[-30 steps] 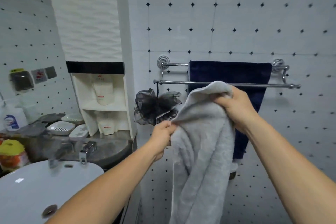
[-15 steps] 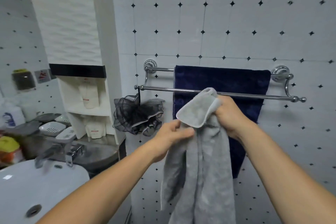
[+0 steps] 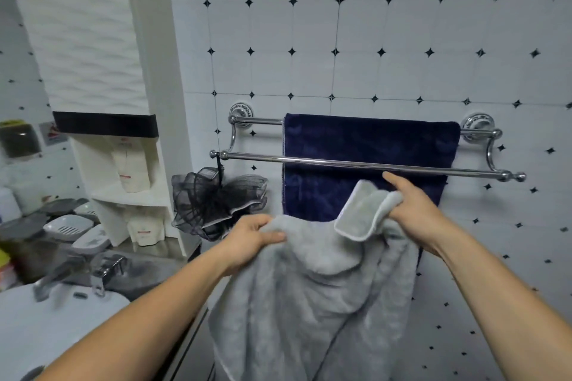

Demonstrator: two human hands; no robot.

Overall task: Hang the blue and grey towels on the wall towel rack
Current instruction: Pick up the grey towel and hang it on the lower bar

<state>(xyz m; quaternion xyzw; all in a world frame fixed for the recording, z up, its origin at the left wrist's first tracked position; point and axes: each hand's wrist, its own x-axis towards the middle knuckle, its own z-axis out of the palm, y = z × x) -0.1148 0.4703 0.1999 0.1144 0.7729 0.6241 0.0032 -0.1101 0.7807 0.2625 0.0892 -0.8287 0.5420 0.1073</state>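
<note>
Both forearms reach up and forward from the lower corners, elbows low, wrists slightly raised. The left hand [image 3: 252, 233] is palm down, its grip closed on the upper edge of the grey towel [image 3: 312, 297], thumb lying over the cloth and fingers curled beneath. The right hand [image 3: 414, 210] sits higher and farther forward, its grip pinching the towel's other top corner, index finger stretched upward toward the rail. Between the 2 grips the cloth sags in a shallow dip, a corner flap folding over just left of the right grip; the rest hangs straight down below both hands.

Behind the right grip the blue towel [image 3: 368, 164] is draped over the back bar of the towel rack [image 3: 340, 161], whose front bar runs bare just above the right fingertip, seemingly not touched, though the blur leaves this unsure. Left of the left grip a black mesh sponge [image 3: 216, 201] hangs from the front bar's end.
</note>
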